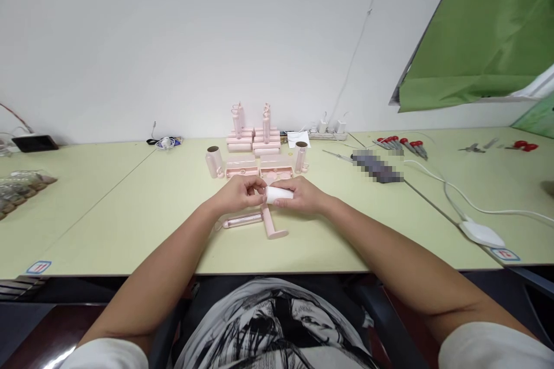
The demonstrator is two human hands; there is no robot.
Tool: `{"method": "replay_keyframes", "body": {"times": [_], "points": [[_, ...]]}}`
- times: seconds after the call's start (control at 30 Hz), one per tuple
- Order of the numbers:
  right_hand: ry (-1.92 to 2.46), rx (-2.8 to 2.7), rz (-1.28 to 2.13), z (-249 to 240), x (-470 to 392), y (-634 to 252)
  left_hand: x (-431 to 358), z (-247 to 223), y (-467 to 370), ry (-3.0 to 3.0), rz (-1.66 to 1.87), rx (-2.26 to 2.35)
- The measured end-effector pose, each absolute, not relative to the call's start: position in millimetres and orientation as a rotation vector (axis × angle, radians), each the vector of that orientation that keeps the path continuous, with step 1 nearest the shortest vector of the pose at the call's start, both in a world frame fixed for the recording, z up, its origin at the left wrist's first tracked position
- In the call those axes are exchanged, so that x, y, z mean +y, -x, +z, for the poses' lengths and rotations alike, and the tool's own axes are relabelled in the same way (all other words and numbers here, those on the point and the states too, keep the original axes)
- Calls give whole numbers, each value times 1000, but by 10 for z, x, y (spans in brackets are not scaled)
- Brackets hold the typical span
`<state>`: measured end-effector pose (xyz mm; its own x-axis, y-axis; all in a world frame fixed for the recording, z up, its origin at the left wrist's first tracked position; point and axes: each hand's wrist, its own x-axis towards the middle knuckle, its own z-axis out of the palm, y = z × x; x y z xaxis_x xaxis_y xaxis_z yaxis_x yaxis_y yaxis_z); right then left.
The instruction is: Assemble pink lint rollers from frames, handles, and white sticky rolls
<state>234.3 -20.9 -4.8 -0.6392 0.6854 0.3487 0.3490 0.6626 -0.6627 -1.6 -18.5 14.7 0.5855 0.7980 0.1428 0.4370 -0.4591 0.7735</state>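
A white cylinder (279,194) lies sideways between my hands, above the front middle of the table. My right hand (303,195) is wrapped round its right part. At its left end, my left hand (240,193) has its fingers bent and pinched together; what they hold, if anything, is too small to tell. Just below my hands, a pink piece with a round flat base (270,225) lies on the table. Beside it on the left is a clear tube with pink ends (244,219). Open pink cases (242,172) stand just beyond my hands.
Two pink cylinders (213,162) (300,157) flank the cases. Stacked pink cases with upright pink tubes (266,128) stand near the wall. Red-handled tools (407,145), a blurred dark object (375,166) and a white charger (482,233) lie right; bagged items (21,187) sit far left.
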Motion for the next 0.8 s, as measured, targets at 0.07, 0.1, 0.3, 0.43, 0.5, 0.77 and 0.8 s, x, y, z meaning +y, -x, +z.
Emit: {"method": "replay_keyframes", "body": {"times": [0.07,0.1,0.3,0.43,0.5,0.77,0.8], "points": [[790,-2295,707,-57,-211,-2338,-196,155,8,-2130,660,983],[786,-2300,687,-59,-212,-2336,-202,159,5,-2137,666,986],[766,-2334,546,-51,-210,-2341,-233,177,-20,-2143,691,1014],[747,-2341,538,-64,-209,-2352,-253,191,-44,-2141,699,1008],[748,-2338,563,-74,-208,-2354,-258,192,-54,-2142,703,1013],[808,-2298,643,-90,-189,-2342,-239,158,-47,-2172,709,992],[822,-2275,662,-91,-186,-2339,-234,156,-43,-2162,722,977]]}}
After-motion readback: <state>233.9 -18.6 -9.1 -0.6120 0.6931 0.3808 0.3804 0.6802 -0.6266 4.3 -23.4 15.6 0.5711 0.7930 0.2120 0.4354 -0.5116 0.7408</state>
